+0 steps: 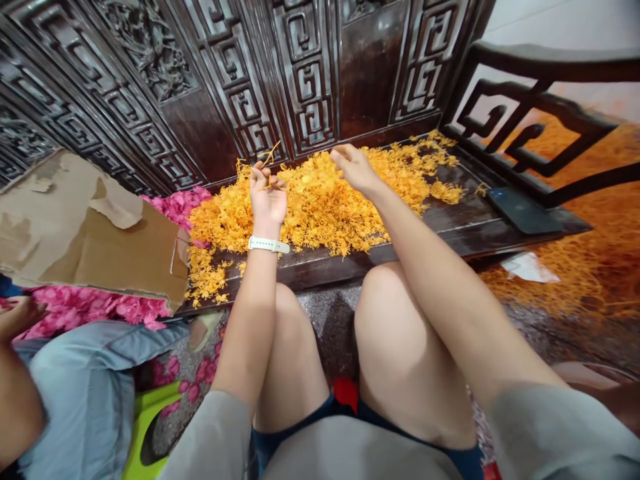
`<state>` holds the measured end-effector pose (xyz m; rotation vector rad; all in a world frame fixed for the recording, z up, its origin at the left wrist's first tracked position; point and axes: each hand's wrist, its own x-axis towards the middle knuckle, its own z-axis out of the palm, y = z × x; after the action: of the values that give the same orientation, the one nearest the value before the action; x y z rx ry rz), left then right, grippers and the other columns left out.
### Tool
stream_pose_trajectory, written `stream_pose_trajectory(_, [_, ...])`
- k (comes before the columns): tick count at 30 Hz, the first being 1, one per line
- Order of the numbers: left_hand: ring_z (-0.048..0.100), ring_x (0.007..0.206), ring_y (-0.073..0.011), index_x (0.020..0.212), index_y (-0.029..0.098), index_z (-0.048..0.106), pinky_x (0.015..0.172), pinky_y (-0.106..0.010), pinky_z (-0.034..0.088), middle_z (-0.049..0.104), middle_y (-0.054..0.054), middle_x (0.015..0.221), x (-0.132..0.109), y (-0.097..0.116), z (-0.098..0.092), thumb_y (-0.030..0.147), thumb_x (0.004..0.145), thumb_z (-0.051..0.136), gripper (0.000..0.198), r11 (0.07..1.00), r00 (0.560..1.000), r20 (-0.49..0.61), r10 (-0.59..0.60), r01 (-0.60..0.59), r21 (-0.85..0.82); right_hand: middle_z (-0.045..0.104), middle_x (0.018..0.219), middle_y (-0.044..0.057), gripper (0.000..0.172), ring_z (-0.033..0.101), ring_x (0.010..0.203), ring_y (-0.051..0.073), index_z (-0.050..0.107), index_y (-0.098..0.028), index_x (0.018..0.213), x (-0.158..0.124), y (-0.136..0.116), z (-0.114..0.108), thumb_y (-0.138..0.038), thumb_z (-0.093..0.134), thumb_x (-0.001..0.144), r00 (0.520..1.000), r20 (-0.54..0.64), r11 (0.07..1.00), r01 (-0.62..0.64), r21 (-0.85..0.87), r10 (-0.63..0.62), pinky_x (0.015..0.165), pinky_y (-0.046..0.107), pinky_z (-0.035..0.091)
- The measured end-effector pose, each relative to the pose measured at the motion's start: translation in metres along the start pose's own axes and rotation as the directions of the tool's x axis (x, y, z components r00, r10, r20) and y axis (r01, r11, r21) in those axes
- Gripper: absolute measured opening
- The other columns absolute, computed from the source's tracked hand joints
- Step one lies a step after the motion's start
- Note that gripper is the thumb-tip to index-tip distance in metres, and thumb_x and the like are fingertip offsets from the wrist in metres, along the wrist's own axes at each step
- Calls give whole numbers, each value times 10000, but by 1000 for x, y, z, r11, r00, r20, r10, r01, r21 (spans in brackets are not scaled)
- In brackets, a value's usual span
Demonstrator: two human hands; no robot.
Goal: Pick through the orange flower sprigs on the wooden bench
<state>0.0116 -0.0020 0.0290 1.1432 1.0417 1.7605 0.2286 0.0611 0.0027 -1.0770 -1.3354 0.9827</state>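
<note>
Palm up over a heap of yellow-orange artificial flower pieces point(320, 207), my left hand point(269, 197) has its fingers curled round a thin, stringy yellow flower piece point(270, 155). A strand of it sticks up past the fingertips, and a white watch band circles this wrist. My right hand point(356, 170) hovers over the back of the same heap, back of the hand up. Its fingers bend loosely to the left, slightly apart, and I see nothing between them. The heap lies on a dark wooden bench point(310, 267).
A torn cardboard box point(125, 260) stands at left among pink flowers point(90, 310). Beside it sits another person in jeans point(85, 387), with a hand at the left edge. A dark phone point(523, 210) lies on the bench's right end. Orange strands point(595, 267) pile up beyond the armrest point(543, 63).
</note>
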Motion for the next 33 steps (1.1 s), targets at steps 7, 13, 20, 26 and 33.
stream_pose_trajectory(7, [579,725,-128,1154,343,744,725,-251,500,649,-12,808,6,-9,2,693,1040,598,396,1000,999,-42,-5,4,-25,721,781,55,467,692,694,186,710,-185,851,-35,-40,30,-567,966,768,883,453,976,-190,107,122,510,260,537])
stream_pose_trajectory(13, [507,624,-137,1068,329,723,603,-294,401,558,4,698,9,-7,-14,825,951,615,520,997,999,38,-23,20,74,690,698,37,289,657,645,150,691,-177,770,-38,-45,31,-276,957,824,899,431,976,-154,152,75,508,253,518])
stream_pose_trajectory(20, [665,828,-153,1069,275,732,669,-261,470,723,-50,958,5,-11,-18,539,772,951,454,993,991,135,-17,0,121,693,819,27,265,715,714,162,664,-200,836,-40,-50,25,-214,929,831,924,346,931,-260,257,163,545,272,571])
stream_pose_trajectory(26, [674,833,-179,828,205,751,765,-310,517,754,-67,871,-1,-32,-11,325,761,951,243,949,947,316,-53,-51,311,685,803,-4,399,676,657,154,643,-227,1013,-40,-45,24,-72,915,764,906,386,918,-291,268,174,551,289,602])
stream_pose_trajectory(33, [588,677,-138,777,221,732,661,-302,463,728,-52,775,-10,-26,6,331,922,857,221,973,957,237,-165,119,195,664,844,7,416,678,780,153,536,-246,927,-30,-35,33,-339,934,852,956,207,901,-268,341,206,636,265,592])
